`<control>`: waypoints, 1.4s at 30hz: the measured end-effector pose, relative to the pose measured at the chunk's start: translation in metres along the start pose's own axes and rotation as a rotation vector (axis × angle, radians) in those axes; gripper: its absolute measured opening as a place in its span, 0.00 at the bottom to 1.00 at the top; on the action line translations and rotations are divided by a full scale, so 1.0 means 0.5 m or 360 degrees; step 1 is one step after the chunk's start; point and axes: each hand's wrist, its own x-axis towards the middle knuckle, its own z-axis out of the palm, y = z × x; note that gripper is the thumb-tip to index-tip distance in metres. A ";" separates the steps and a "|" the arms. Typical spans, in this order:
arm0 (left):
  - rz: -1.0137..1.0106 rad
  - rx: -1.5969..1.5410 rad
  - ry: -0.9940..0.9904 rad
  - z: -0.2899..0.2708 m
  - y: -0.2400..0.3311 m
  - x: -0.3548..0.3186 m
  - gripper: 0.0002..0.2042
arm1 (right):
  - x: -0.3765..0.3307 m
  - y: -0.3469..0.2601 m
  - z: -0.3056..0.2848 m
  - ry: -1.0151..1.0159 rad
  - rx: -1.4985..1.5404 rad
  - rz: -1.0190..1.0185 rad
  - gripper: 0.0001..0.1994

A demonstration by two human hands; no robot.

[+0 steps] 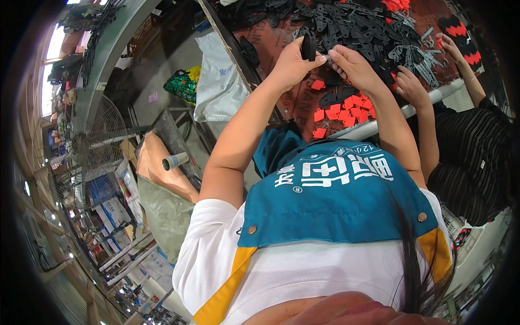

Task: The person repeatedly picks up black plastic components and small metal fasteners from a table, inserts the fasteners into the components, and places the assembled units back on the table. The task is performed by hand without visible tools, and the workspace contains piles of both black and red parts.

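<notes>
Black piece [309, 47] gripped by left hand [292, 65], right hand [352, 66] pinched beside it, contents unclear; red tags [356, 101] strewn by worktop [301, 108] near edge.

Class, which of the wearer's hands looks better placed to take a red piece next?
Probably the right hand: it is nearer the cluster of red plastic pieces, though possibly pinching something tiny; the left hand grips a black plastic part.
</notes>
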 end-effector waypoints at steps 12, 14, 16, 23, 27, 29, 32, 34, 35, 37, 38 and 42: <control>0.0062 0.0076 0.0054 0.008 -0.012 0.002 0.14 | 0.007 0.002 -0.028 -0.0109 -0.0154 0.0053 0.12; 0.0007 -0.0029 0.0026 0.005 -0.011 -0.001 0.14 | 0.008 0.003 -0.028 -0.0085 -0.0166 0.0039 0.12; -0.0080 -0.0186 -0.0042 0.000 -0.016 0.002 0.14 | 0.009 0.009 -0.021 -0.0010 -0.0153 -0.0016 0.12; 0.0065 0.0079 0.0156 0.005 -0.016 0.003 0.13 | 0.028 0.022 -0.012 0.0274 0.0705 0.0072 0.10; 0.0438 0.0804 0.0303 0.024 -0.027 0.007 0.14 | 0.041 0.057 0.019 0.0068 0.1460 0.0155 0.08; 0.0462 0.0772 0.0384 0.027 -0.019 0.005 0.15 | 0.042 0.050 0.025 0.0142 0.1467 0.0129 0.07; 0.0367 0.0523 0.0527 0.005 -0.034 0.022 0.15 | 0.049 0.054 0.022 0.0167 0.1281 0.0132 0.05; 0.0329 0.0157 0.0515 -0.017 -0.062 0.030 0.13 | 0.044 0.036 0.024 0.0164 0.1101 0.0097 0.04; 0.0360 -0.0015 0.0520 -0.018 -0.059 0.028 0.11 | 0.041 0.028 0.025 0.0171 0.1048 0.0100 0.04; 0.0340 -0.0141 0.0358 -0.016 -0.052 0.026 0.12 | 0.037 0.022 0.023 0.0150 0.0929 0.0068 0.04; 0.0330 -0.0203 0.0279 -0.014 -0.046 0.025 0.12 | 0.036 0.020 0.023 0.0136 0.0869 0.0051 0.04; 0.0346 -0.0056 0.0173 -0.016 -0.054 0.030 0.11 | 0.036 0.028 0.019 0.0032 0.0899 0.0028 0.06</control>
